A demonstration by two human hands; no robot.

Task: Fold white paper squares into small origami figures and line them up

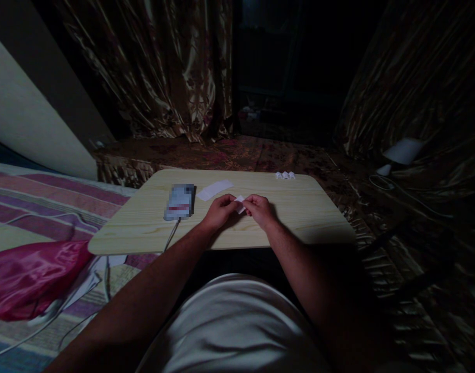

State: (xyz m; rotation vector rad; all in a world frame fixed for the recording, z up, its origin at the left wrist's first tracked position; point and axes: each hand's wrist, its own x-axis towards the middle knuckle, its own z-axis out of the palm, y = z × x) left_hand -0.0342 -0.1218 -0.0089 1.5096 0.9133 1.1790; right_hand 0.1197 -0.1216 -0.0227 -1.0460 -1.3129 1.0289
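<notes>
A small piece of white paper is pinched between my two hands just above the wooden table. My left hand grips its left side, thumb on top. On the right side, my right hand holds it with thumb and fingers closed together. Beyond my left hand a flat strip of white paper lies on the table. Several small folded white paper pieces stand in a row at the far right edge. The fingertips partly hide the paper I hold.
A pixelated phone-like device with a cable rests on the table's left part. A bed with striped cover and a pink satiny bag is at left. A white lamp stands at right. Curtains hang behind.
</notes>
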